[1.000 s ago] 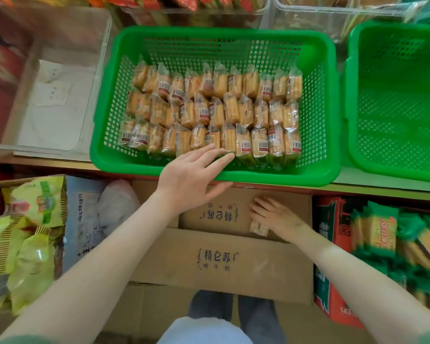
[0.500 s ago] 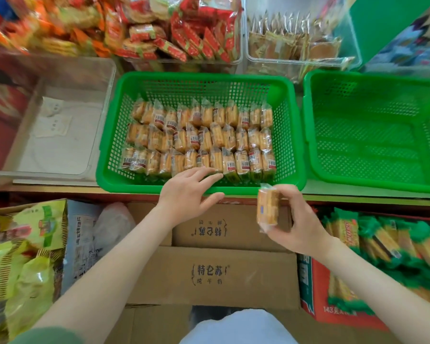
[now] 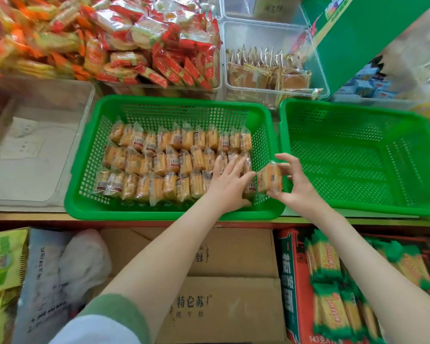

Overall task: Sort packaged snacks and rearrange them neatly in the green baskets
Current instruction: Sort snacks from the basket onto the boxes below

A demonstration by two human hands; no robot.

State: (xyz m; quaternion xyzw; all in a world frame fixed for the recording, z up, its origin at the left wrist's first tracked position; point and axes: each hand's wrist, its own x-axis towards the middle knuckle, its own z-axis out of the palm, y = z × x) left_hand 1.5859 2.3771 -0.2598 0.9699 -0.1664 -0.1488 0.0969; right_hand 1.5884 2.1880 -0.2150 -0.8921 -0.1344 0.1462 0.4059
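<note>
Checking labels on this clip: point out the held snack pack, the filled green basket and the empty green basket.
snack pack (image 3: 269, 180), head view, its orange front face.
filled basket (image 3: 147, 212), head view, its near rim.
empty basket (image 3: 353, 170), head view, its bare floor.

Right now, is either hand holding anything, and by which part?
The right hand pinches one snack packet near its right side, thumb below, fingers above. The left hand holds nothing and rests flat on the packed rows in the green basket.

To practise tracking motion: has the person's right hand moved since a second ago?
Yes. The right hand, pinching a snack packet, rose from the cardboard box below to the right wall of the filled green basket.
</note>
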